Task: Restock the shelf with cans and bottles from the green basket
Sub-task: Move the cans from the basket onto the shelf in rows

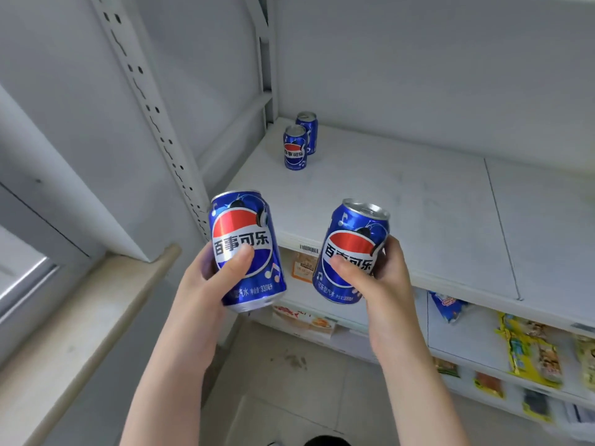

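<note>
My left hand (206,278) grips a blue cola can (244,233) with a red, white and blue logo, held upright just in front of the white shelf's front edge. My right hand (383,281) grips a second, identical blue can (354,239), tilted slightly left, at the same height. Two more blue cans stand upright at the shelf's back left corner, one (295,152) in front of the other (308,130). The white shelf (418,201) is otherwise bare. The green basket is out of view.
A perforated white upright (154,117) rises left of the shelf. Lower shelves hold snack packets: a blue bag (447,305), yellow packs (531,349) and orange packets (304,268). A beige window sill (80,323) runs along the left. Tiled floor lies below.
</note>
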